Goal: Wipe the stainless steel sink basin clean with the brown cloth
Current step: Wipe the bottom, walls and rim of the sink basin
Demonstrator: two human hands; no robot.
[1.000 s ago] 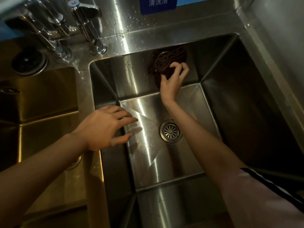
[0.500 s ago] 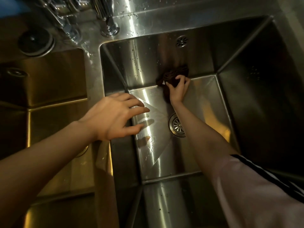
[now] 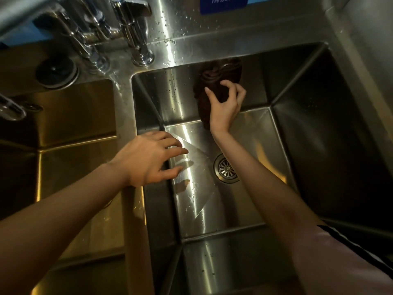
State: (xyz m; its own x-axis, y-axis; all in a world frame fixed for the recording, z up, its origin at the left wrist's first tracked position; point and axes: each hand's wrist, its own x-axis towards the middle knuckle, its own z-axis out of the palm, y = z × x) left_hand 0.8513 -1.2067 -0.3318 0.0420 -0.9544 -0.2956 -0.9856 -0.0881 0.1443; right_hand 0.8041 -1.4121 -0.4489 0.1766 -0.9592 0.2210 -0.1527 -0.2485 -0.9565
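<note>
The stainless steel sink basin [image 3: 297,133] fills the middle and right of the head view, with a round drain [image 3: 225,168] in its floor. My right hand [image 3: 225,107] reaches deep into it and presses the bunched brown cloth [image 3: 212,81] flat against the far wall, high up near the rim. The cloth hangs down to the wall's bottom edge. My left hand [image 3: 148,158] rests on the divider at the basin's left rim, fingers spread and holding nothing.
A second basin [image 3: 70,128] lies to the left of the divider. Chrome taps [image 3: 138,39] stand on the wet back ledge, with a black round plug [image 3: 56,71] beside them. A blue label [image 3: 223,3] is on the backsplash. A steel wall rises on the right.
My right hand has slid the cloth back up the far wall from the floor edge, after sliding it down just before. My left hand has stayed on the divider.
</note>
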